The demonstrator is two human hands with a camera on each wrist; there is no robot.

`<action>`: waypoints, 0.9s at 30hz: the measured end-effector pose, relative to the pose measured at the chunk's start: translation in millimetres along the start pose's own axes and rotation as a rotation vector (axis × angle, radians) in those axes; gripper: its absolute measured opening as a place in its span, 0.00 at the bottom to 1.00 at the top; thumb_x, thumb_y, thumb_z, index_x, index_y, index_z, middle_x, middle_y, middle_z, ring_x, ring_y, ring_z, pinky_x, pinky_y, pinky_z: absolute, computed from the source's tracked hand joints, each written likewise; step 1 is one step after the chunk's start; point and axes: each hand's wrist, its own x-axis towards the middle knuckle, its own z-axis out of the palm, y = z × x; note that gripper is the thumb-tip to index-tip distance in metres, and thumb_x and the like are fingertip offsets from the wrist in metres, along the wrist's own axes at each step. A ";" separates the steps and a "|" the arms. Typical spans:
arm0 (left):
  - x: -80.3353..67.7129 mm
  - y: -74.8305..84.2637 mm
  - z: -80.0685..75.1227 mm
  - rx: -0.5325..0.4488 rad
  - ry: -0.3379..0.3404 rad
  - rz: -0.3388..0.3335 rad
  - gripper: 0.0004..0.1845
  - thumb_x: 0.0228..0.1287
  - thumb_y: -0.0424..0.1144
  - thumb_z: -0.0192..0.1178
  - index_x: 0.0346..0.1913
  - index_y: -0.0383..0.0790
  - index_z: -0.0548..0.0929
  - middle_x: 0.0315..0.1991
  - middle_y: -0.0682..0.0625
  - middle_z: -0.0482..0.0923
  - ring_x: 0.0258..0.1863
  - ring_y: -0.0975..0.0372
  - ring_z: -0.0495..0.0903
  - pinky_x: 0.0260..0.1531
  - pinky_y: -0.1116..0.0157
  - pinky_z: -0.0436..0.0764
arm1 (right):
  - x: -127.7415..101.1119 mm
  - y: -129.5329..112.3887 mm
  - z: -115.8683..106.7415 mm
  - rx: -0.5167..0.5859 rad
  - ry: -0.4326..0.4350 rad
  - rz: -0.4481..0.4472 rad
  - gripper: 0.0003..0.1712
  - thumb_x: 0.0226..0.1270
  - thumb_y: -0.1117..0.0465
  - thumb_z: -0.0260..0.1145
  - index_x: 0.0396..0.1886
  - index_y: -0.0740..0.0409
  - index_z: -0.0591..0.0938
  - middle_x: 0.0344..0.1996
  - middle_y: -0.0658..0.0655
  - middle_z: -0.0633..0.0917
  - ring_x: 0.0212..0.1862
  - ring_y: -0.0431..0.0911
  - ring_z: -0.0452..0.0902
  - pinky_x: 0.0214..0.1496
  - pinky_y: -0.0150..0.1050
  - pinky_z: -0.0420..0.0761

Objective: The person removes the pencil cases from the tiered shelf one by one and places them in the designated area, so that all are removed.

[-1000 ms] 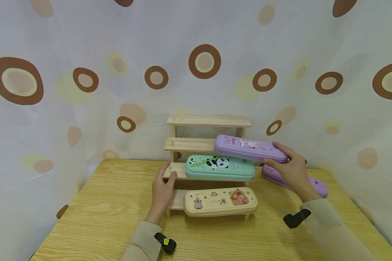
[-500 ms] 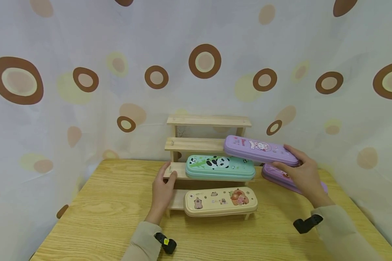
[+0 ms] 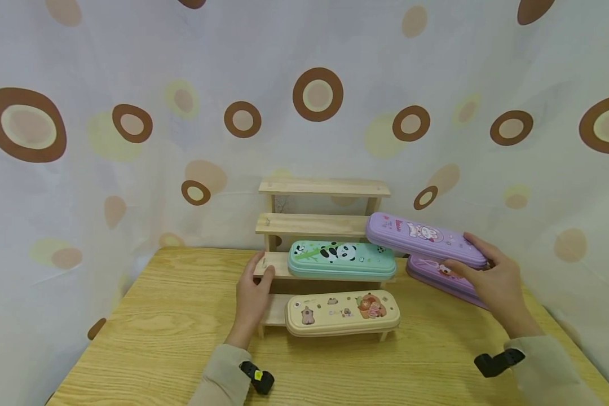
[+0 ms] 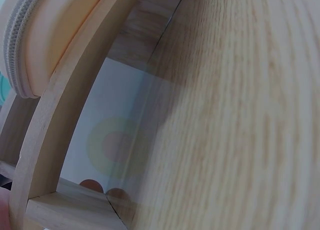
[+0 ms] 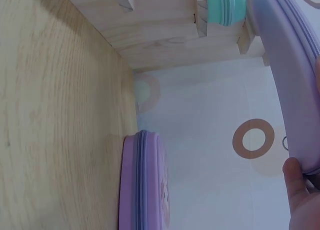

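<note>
Right hand (image 3: 494, 279) at 3 o'clock of the rack (image 3: 321, 225), fingers curled round the right end of a purple case (image 3: 426, 239). Case up in the air, tilted, left end just beside the right end of the rack's third step, low end toward the hand. Thumb (image 5: 296, 182) pressed on the case's edge in the right wrist view.

Left hand (image 3: 254, 293) at 9 o'clock of the rack, fingers bent against the left end of the second step, thumb on the front edge. Nothing lifted by it.

On the second step, a green case (image 3: 342, 259) with a panda, lying flat. On the lowest step, a cream case (image 3: 342, 313) with small animals, lying flat, at 6 o'clock of the green one. Top two steps bare wood.

Behind the right hand, a second purple case (image 3: 438, 276) flat on the table (image 3: 157, 338), at 3 o'clock of the rack, partly hidden by the hand and the held case.

Behind it all, a white curtain (image 3: 132, 84) with brown rings.

Beige sleeves on both arms, a small black clip at each wrist.
</note>
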 end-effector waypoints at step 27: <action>0.2 -0.7 -0.4 0.003 -0.002 0.003 0.25 0.73 0.47 0.56 0.71 0.51 0.71 0.71 0.50 0.66 0.71 0.54 0.61 0.68 0.50 0.62 | -41.2 44.4 -46.5 0.032 0.115 0.210 0.43 0.60 0.61 0.75 0.73 0.38 0.68 0.70 0.41 0.66 0.63 0.26 0.62 0.46 0.12 0.67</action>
